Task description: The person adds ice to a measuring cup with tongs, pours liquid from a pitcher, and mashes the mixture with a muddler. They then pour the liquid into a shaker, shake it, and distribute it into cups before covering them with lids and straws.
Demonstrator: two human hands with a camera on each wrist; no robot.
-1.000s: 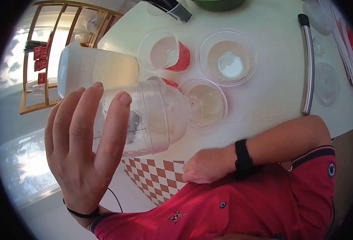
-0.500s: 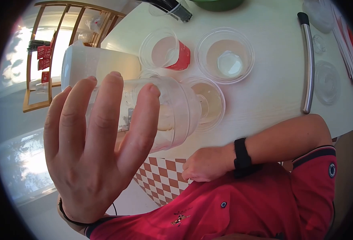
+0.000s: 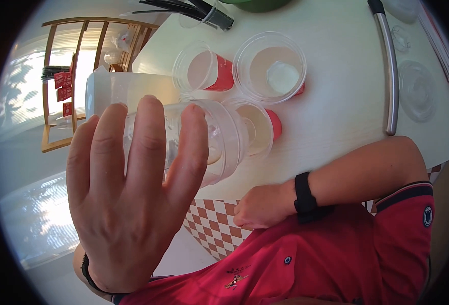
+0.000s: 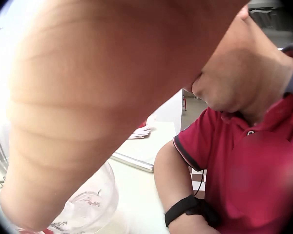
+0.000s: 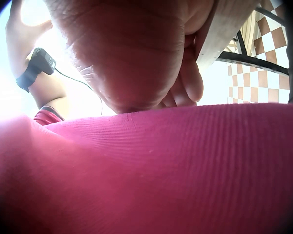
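Observation:
My left hand (image 3: 133,183) grips a clear plastic shaker (image 3: 229,140) with measuring marks, fingers spread over its side. The shaker lies tipped well over, its narrow mouth at a clear cup (image 3: 261,122) with pale liquid in it and a red patch on its wall. In the left wrist view, the shaker (image 4: 95,200) shows below a large blurred finger. My right hand (image 3: 264,206) rests loosely curled by the table's front edge, against the red shirt. The right wrist view has its palm and fingers (image 5: 191,80) above the shirt fabric, holding nothing.
Two more clear cups with red patches, one (image 3: 194,66) at the left and one (image 3: 270,43) beside it, stand behind. A translucent jug (image 3: 127,89) is at the left. A metal muddler (image 3: 389,76) and a clear lid (image 3: 416,91) lie at the right; a green bowl (image 3: 265,5) stands farther back.
The left hand has moved to the right and higher over the shaker in view. The view has shifted slightly, moving the cups left. The right hand has stayed in place.

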